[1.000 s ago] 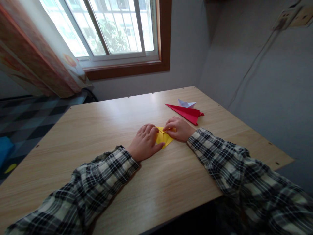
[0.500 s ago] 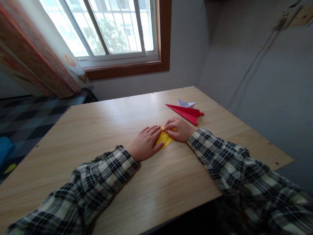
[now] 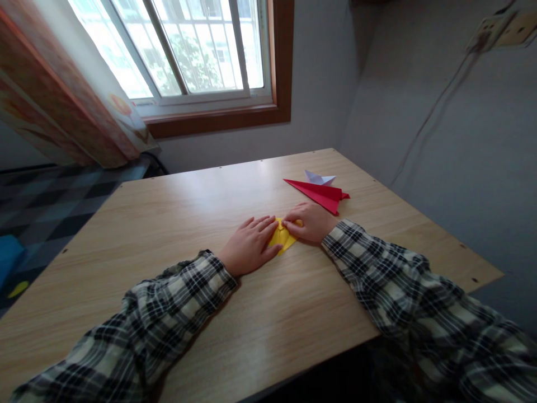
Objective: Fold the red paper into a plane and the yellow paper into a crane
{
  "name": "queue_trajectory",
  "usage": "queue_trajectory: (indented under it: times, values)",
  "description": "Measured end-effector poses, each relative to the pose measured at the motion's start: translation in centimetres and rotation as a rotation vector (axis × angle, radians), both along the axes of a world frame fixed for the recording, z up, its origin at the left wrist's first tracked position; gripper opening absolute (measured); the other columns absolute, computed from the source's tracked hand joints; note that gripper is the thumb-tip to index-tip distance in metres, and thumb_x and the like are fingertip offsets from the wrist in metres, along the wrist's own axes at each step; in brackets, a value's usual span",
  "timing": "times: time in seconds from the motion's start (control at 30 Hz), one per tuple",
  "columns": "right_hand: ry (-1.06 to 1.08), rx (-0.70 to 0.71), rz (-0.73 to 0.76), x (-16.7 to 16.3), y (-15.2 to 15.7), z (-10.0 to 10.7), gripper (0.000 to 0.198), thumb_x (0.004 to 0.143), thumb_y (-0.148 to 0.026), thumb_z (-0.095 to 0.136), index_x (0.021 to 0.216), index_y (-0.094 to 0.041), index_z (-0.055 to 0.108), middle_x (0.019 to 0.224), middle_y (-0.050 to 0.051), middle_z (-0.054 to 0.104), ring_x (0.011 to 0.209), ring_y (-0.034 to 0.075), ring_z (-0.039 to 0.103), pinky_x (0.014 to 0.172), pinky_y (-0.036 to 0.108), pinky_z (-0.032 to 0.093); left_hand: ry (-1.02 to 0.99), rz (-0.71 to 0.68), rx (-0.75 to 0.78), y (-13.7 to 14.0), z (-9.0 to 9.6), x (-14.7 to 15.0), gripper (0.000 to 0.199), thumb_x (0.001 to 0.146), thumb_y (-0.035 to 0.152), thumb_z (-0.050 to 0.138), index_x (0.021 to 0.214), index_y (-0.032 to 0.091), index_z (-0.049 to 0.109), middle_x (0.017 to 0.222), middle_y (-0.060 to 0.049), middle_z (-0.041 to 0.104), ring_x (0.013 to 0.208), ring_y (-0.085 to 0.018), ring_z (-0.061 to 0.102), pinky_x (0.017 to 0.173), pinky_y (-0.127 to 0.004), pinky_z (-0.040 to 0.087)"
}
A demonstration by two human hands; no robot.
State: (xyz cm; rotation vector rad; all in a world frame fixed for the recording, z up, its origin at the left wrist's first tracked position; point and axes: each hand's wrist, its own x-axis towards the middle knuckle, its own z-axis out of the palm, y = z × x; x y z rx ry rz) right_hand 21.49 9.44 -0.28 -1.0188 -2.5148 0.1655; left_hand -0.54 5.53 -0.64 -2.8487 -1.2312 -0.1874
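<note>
A small folded piece of yellow paper [image 3: 284, 239] lies on the wooden table between my two hands, partly covered by both. My left hand [image 3: 250, 245] rests flat over its left side, fingers stretched out and thumb on the lower part. From the right, my right hand [image 3: 310, 220] has its fingertips and thumb drawn together at the paper's upper edge. A short crease runs near the middle of the yellow sheet. The right fingers hide part of its right side.
Beyond my right hand lies a red paper plane [image 3: 319, 193], with a white paper boat [image 3: 320, 178] just behind it. The table [image 3: 201, 207] meets the wall under a window [image 3: 197, 50]. To the left is a checked cloth surface [image 3: 54, 196] with a blue object [image 3: 9, 254].
My right hand's fingertips have shifted slightly to the right along the paper's upper edge. My left hand and the other paper pieces stay in place.
</note>
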Motion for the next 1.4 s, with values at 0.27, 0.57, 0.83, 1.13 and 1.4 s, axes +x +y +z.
queue_trajectory:
  times: [0.27, 0.57, 0.83, 1.13, 1.4]
  values:
    - [0.036, 0.000, 0.028, 0.08, 0.05, -0.32, 0.024, 0.094, -0.025, 0.053, 0.090, -0.019, 0.076, 0.094, 0.006, 0.077, 0.090, 0.019, 0.067, 0.091, 0.034, 0.044, -0.020, -0.003, -0.013, 0.07, -0.12, -0.09, 0.058, 0.100, 0.053, 0.042, 0.145, 0.017, 0.048, 0.150, -0.013, 0.052, 0.141, -0.027, 0.045, 0.118, -0.049, 0.033]
    - [0.065, -0.032, 0.012, -0.05, 0.18, -0.47, 0.019, 0.093, -0.022, 0.055, 0.092, -0.019, 0.073, 0.092, 0.007, 0.075, 0.091, 0.020, 0.064, 0.089, 0.035, 0.044, -0.002, 0.017, -0.023, -0.18, 0.17, 0.12, 0.058, 0.099, 0.052, 0.043, 0.146, 0.017, 0.047, 0.152, -0.012, 0.050, 0.141, -0.029, 0.044, 0.117, -0.054, 0.031]
    - [0.052, -0.027, -0.020, -0.07, 0.13, -0.45, 0.019, 0.095, -0.025, 0.054, 0.093, -0.018, 0.071, 0.092, 0.006, 0.076, 0.089, 0.020, 0.065, 0.100, 0.038, 0.039, 0.007, 0.031, -0.028, -0.26, 0.29, 0.18, 0.058, 0.100, 0.052, 0.043, 0.145, 0.017, 0.047, 0.151, -0.013, 0.050, 0.142, -0.028, 0.044, 0.119, -0.053, 0.029]
    - [0.025, 0.047, -0.154, 0.09, 0.21, -0.30, 0.030, 0.097, -0.033, 0.051, 0.078, -0.019, 0.069, 0.078, 0.004, 0.074, 0.077, 0.017, 0.064, 0.103, 0.038, 0.038, -0.014, 0.031, -0.037, -0.27, 0.26, 0.12, 0.058, 0.099, 0.052, 0.042, 0.146, 0.018, 0.046, 0.152, -0.013, 0.050, 0.141, -0.028, 0.044, 0.118, -0.054, 0.029]
    - [0.024, 0.039, -0.167, -0.10, 0.05, -0.24, 0.031, 0.098, -0.034, 0.052, 0.078, -0.019, 0.070, 0.078, 0.003, 0.074, 0.076, 0.016, 0.064, 0.104, 0.038, 0.037, -0.017, 0.028, -0.039, -0.19, 0.14, 0.05, 0.058, 0.099, 0.052, 0.042, 0.146, 0.019, 0.046, 0.152, -0.012, 0.050, 0.142, -0.029, 0.044, 0.118, -0.054, 0.028]
